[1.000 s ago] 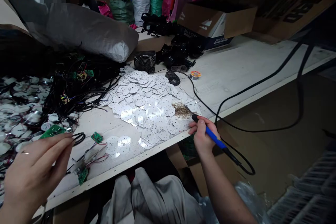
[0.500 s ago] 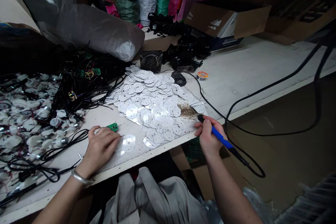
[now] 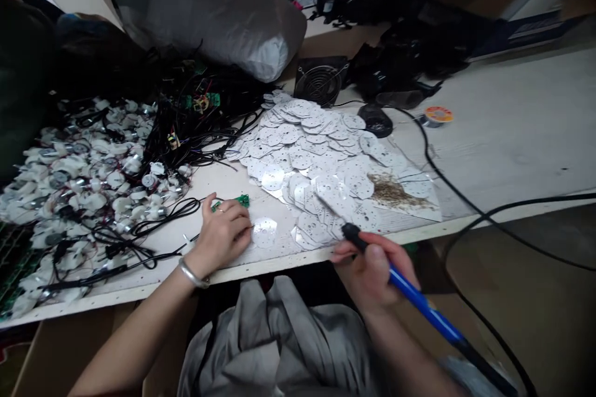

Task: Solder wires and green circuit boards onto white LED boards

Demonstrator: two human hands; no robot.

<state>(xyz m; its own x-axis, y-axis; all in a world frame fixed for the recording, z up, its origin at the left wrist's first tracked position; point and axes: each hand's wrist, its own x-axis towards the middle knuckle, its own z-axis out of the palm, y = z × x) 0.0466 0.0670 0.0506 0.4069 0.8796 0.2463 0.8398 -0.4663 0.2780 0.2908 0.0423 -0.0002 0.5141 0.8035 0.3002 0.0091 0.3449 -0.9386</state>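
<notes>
In my right hand (image 3: 379, 267) is a soldering iron with a blue handle (image 3: 419, 304), gripped near its black collar. Its thin tip points up and left over the pile of white, hole-dotted plates (image 3: 288, 136). My left hand (image 3: 223, 232), with a ring and a silver bangle, rests on the bench with its fingers curled together. A green circuit board (image 3: 242, 200) shows just beyond those fingers. Whatever the fingertips pinch is hidden. One white plate (image 3: 264, 232) lies right beside the thumb.
Motors with white plastic parts (image 3: 93, 180) heap up at left, beside tangled black cables (image 3: 181, 130). Behind the plates stand a black fan (image 3: 320, 80) and a grey sack (image 3: 223, 12). A solder spool (image 3: 437, 115) sits at right, beyond a brown-stained patch (image 3: 395, 191). The iron's cord (image 3: 447, 180) crosses the bench.
My right hand has drawn the soldering iron left, away from the brown patch, towards the plates. My left hand stays by the circuit board. The view has turned down and left.
</notes>
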